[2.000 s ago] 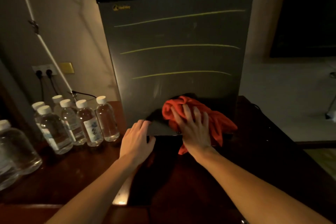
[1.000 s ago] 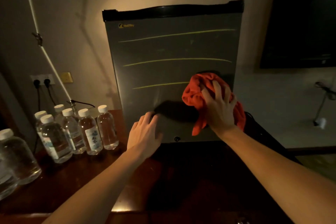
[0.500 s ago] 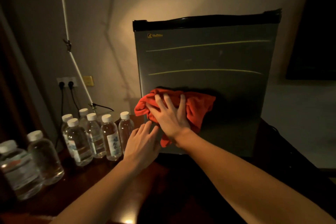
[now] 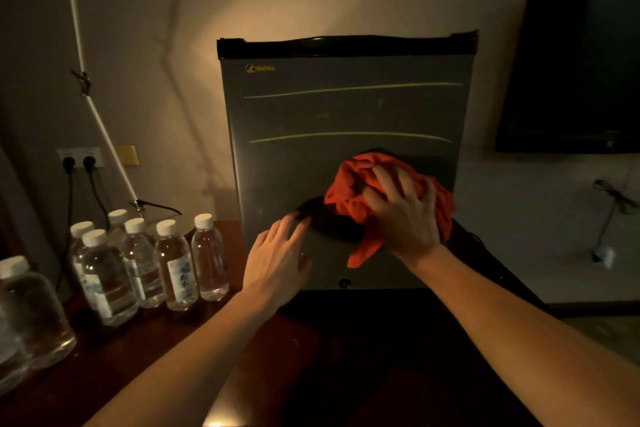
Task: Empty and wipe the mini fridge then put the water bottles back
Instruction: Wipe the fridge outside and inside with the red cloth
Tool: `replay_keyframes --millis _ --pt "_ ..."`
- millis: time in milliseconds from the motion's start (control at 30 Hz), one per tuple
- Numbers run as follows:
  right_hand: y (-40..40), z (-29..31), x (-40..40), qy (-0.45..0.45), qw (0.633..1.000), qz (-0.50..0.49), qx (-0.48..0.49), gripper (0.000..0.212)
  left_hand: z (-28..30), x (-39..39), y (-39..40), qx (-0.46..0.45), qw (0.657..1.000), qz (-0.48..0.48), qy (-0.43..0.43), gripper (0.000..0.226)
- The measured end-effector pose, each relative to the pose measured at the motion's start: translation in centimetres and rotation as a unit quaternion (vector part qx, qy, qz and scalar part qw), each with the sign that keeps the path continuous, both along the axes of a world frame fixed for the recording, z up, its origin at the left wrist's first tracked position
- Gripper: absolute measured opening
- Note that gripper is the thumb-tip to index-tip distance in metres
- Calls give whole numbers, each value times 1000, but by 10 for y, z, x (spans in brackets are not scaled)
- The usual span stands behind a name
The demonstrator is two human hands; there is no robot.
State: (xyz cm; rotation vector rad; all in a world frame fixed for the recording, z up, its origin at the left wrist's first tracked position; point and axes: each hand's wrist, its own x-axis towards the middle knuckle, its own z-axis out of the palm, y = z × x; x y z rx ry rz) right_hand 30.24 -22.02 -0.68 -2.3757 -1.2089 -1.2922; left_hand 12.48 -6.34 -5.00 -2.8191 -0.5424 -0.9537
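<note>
Presses down on a red cloth with the right fingers, spread wide and fairly straight, not curled round it. Looks a bit blurry there, so likely rubbing. Pins the cloth flat to the front of the mini fridge, low on the door and toward the right edge. Lets one end of the cloth hang down at about 7 o'clock from the right hand.

Lays the left fingers flat and open on the same door, holding nothing. Puts the left hand at about 8 o'clock from the cloth, close to it but not touching. Seems to hold the fridge steady.

Leaves most of the door at 12 o'clock and 11 o'clock from the cloth, so probably needs to rub up and to the left next. Shows the door shut, with the inside hidden.

Finds the water bottles at 9 o'clock from the left hand, just beside the fridge. Stands them upright in a tight bunch on the dark wooden surface, white caps at 12 o'clock. Puts them much nearer the left hand than the right, so best reached with the left. Needs the door open first.

Shows bigger bottles farther out at 9 o'clock, and a dark screen on the wall at 2 o'clock.
</note>
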Motion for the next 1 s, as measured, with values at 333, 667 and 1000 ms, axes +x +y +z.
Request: replay_keyframes --millis 333,667,1000 --pt "22 24 -26 156 985 -19 77 70 15 -13 15 0 998 35 -43 75" --pt "138 66 -109 -18 991 126 -35 59 25 -31 50 14 994 58 -88 66" --pt "107 70 -75 -3 996 87 -34 47 29 -20 48 37 996 26 -76 75"
